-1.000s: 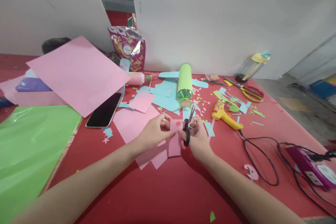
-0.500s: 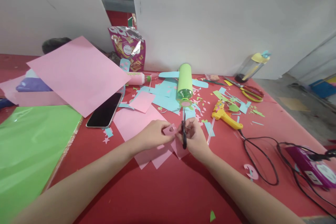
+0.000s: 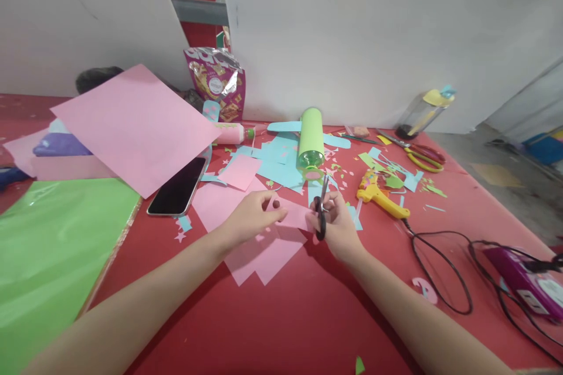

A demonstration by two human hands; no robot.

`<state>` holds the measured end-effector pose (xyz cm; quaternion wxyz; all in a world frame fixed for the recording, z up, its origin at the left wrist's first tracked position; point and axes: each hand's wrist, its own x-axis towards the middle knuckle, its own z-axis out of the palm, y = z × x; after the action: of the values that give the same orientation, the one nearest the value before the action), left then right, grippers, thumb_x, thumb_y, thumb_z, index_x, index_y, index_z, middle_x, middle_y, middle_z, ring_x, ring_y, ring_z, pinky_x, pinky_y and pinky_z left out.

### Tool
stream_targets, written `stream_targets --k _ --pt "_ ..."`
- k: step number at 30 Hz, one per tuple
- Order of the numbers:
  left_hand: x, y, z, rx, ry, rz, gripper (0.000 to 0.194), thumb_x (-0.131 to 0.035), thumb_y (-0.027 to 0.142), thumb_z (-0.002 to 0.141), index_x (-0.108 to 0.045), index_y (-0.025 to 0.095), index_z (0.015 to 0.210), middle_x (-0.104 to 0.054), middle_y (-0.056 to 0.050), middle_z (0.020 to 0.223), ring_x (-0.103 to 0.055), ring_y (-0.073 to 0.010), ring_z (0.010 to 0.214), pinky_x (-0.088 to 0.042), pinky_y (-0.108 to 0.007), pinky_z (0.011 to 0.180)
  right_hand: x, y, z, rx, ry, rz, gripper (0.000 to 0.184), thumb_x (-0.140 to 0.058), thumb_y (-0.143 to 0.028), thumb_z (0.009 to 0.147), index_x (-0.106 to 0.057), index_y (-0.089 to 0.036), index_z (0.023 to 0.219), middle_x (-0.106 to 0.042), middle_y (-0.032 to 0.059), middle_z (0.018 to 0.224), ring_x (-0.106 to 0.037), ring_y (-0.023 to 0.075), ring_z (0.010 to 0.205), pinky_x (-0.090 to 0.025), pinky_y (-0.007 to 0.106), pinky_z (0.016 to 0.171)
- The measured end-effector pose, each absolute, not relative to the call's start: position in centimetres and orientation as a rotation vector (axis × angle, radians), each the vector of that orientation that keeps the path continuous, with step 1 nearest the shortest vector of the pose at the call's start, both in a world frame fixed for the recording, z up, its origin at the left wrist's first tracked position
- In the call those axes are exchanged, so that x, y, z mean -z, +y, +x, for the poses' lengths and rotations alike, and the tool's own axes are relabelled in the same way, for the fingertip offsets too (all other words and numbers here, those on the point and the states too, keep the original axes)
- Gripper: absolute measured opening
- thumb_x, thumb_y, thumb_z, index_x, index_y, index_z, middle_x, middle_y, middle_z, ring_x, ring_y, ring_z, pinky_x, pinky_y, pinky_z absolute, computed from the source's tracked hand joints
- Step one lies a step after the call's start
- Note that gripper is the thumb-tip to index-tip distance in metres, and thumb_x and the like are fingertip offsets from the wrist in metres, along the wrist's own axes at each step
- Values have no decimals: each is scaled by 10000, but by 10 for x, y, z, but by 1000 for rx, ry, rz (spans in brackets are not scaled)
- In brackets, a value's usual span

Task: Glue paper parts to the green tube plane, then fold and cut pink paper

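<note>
A pink paper strip (image 3: 295, 215) is stretched between my two hands, with a small round dark hole near its left end. My left hand (image 3: 246, 220) has thumb and fingers curled around that left end; some fingertips are hidden. The strip's right end is pinched by my right hand (image 3: 341, 231), which also keeps black-handled scissors (image 3: 321, 220) hooked on its fingers, blades up and away from me. Under the strip lie larger pink sheets (image 3: 246, 258). Just beyond the scissors, a green-wrapped bottle (image 3: 311, 135) lies on its side with its neck towards me.
A yellow glue gun (image 3: 382, 199) with a black cord lies right, near a purple power strip (image 3: 523, 287). Left are a phone (image 3: 178, 187), a green plastic packet (image 3: 57, 246) and a big pink sheet (image 3: 141, 129). Behind stand a snack bag (image 3: 217, 85) and a clear bottle (image 3: 422, 114).
The pink strip went from upright, to folded up between the fingers, to spread out sideways. My hands have moved slightly apart, and the scissors have stayed in the right hand.
</note>
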<state>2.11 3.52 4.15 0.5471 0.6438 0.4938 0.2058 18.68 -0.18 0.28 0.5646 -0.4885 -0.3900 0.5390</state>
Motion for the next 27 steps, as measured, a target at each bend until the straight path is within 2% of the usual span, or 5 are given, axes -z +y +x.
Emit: stream_targets --k 4,8,17,22,27 --pt "-39 35 21 -355 1114 1458 130 -517 280 671 -458 180 613 -470 42 546 -510 -108 474 -386 -208 424 -1 1 189 -1186 -884 -1135 355 -644 -123 557 -345 -242 709 -478 -94 671 -409 39 441 -317 141 337" --pt "-36 33 22 -287 1000 1441 153 -520 258 680 -457 173 569 -501 30 530 -509 -107 493 -399 -213 453 0 0 190 -1106 -863 -1149 354 -661 -123 546 -362 -235 698 -451 -100 623 -404 37 451 -325 140 364" --pt "-32 27 32 -551 1059 1284 234 -552 354 710 -459 165 607 -480 37 558 -512 -99 494 -396 -215 457 3 -8 177 -1149 -820 -1074 333 -669 -165 587 -368 -243 707 -471 -97 626 -463 56 526 -399 179 488" --pt "-29 21 37 -534 1056 1275 234 -555 332 707 -452 161 585 -452 42 557 -485 -89 508 -384 -213 479 4 -12 173 -1166 -809 -1119 367 -662 -129 561 -351 -248 716 -411 -113 609 -399 35 445 -350 146 395" --pt "-26 22 36 -498 1043 1339 176 -533 271 699 -480 157 576 -484 32 574 -489 -99 564 -395 -227 547 2 -10 175 -1180 -823 -1104 362 -639 -103 568 -341 -244 716 -441 -112 622 -414 29 420 -361 140 362"
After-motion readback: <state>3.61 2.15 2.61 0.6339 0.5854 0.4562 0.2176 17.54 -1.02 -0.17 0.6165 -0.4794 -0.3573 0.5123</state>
